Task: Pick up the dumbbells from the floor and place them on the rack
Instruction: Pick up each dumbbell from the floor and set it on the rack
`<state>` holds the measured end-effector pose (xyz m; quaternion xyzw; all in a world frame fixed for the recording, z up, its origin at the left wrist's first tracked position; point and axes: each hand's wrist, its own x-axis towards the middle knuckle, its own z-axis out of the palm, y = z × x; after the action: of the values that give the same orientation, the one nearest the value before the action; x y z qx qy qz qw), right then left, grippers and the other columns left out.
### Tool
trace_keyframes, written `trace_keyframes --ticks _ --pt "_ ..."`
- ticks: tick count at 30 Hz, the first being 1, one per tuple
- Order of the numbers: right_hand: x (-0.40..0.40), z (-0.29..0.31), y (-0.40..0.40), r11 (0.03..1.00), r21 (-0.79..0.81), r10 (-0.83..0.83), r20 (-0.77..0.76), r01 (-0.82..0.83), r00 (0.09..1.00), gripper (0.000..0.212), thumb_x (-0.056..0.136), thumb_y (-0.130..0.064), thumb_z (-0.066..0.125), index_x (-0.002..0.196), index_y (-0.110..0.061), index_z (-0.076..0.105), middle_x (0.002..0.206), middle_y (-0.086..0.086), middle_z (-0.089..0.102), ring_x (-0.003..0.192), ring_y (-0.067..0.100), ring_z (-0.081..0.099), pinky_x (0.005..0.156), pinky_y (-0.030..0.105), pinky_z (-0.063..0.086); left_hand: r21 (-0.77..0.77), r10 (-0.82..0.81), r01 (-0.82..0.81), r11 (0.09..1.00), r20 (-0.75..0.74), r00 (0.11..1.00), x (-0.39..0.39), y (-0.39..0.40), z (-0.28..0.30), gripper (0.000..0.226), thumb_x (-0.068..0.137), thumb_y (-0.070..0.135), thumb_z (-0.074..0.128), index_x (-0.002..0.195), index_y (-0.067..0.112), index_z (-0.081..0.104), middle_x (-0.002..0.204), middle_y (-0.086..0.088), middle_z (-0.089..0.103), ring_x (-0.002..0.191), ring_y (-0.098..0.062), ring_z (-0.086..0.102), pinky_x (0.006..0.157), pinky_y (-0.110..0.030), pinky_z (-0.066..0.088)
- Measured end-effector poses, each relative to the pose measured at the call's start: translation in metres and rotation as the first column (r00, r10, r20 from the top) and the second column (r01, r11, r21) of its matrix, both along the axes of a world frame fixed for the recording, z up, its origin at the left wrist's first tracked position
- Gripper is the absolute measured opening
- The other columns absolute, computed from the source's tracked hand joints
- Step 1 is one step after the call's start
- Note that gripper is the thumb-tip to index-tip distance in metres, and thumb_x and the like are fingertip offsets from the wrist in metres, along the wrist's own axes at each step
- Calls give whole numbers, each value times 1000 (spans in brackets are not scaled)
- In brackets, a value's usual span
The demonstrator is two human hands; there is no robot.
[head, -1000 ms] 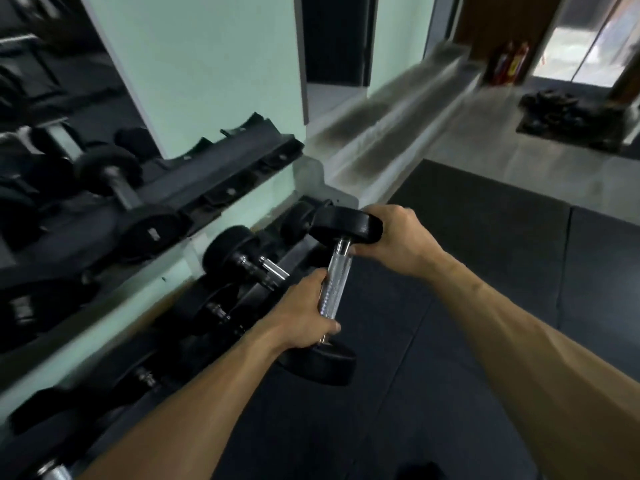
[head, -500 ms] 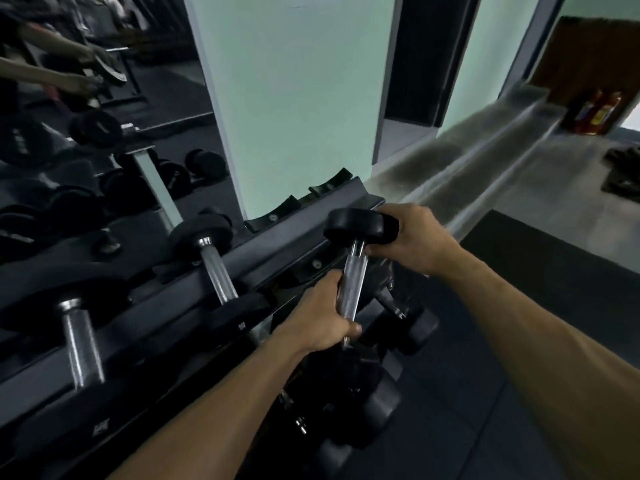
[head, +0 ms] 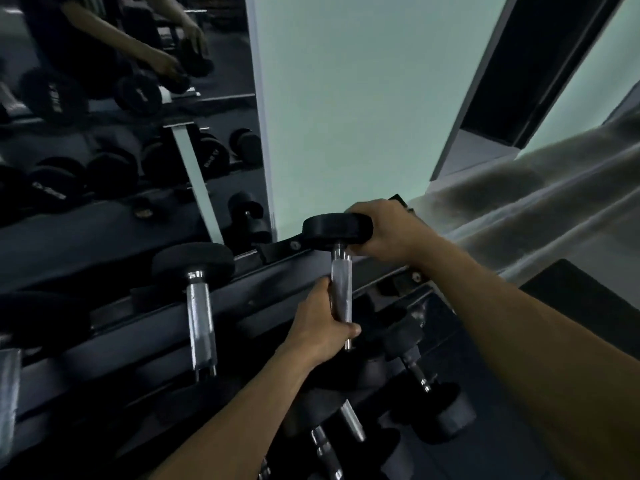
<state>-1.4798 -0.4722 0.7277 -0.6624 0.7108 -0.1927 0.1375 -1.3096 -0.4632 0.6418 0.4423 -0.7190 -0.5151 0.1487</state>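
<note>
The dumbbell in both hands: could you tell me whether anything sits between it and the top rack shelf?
Nothing visible does. The dumbbell hangs over the top shelf, beside a racked dumbbell to its left. The left hand grips its handle; the right hand holds its far head.

Both forearms are bare to each hand, no sleeves or wristwear.

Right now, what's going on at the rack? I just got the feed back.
A person is holding one dumbbell with both hands over the top tier of the rack. The left hand grips the chrome handle, and the right hand holds the upper black head. It looks not yet seated. Another dumbbell already lies on that tier to the left, and more sit on the lower tier.
</note>
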Motion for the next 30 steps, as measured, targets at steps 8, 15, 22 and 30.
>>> trace_keyframes --ticks 8,15,22,30 --pt "-24 -39 -99 977 96 187 61 -192 980 27 68 -11 74 94 -15 64 88 2 67 84 21 62 76 39 52 21 284 -286 958 79 956 -43 -44 -23 64 75 13 78 129 18 44 119 0 58 95 -11 54 60 -7 37" --pt "-33 -63 -129 950 191 224 132 -247 965 32 73 -11 77 93 -24 56 91 -3 63 87 18 59 75 30 46 13 365 -372 928 172 915 -56 -55 -34 60 77 15 76 128 16 45 120 -3 59 105 -20 60 84 -28 52" --pt "-26 -63 -116 971 167 163 53 -170 985 43 82 -18 70 121 -16 51 108 5 62 98 24 57 81 32 45 -10 350 -352 936 139 926 -49 -55 -32 59 70 19 82 121 17 53 112 3 62 100 -15 59 73 -18 47" --pt "-28 -37 -76 976 190 112 -45 -102 993 58 88 -29 64 139 -16 40 127 14 53 111 29 54 91 36 42 -234 222 -174 956 200 954 -23 -41 -6 54 87 39 64 136 26 46 126 -3 55 116 -18 56 97 -34 47"
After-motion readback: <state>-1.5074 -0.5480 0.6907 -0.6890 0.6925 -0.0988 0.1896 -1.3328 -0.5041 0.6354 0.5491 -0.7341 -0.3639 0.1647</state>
